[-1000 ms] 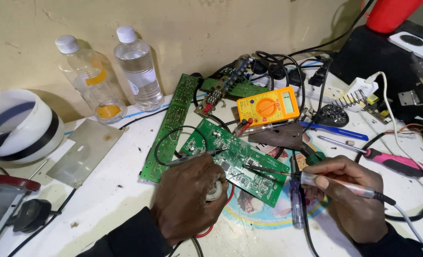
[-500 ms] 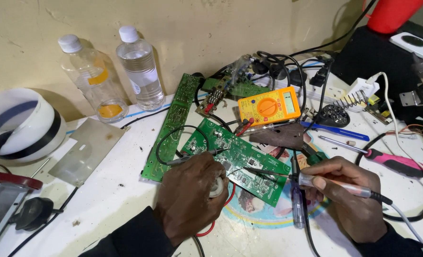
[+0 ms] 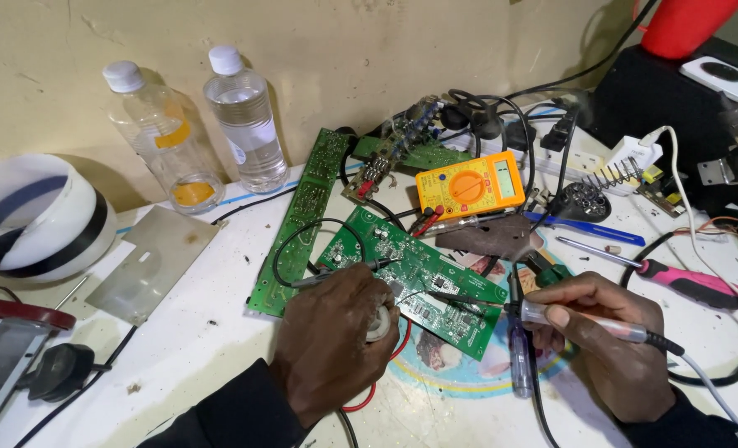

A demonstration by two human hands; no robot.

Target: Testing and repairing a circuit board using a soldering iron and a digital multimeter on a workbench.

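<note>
On the white table (image 3: 178, 348), seen from the head camera, a green circuit board (image 3: 423, 278) lies between both hands. Left hand (image 3: 336, 348) grips a probe (image 3: 336, 274) at the board's near-left edge; right hand (image 3: 609, 336) pinches a soldering iron (image 3: 584, 322) just right. Steadying the tip on one joint seems wise.

Green circuit board (image 3: 423, 278), orange multimeter (image 3: 470, 183), pink screwdriver (image 3: 686, 282).

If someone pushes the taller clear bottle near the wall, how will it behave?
The taller bottle stands upright, narrow for its height, so a push near the cap would probably tip it. It looks nearly full of clear liquid, so likely heavy for its size. Once down, its round body would probably roll, perhaps against the second bottle.
</note>
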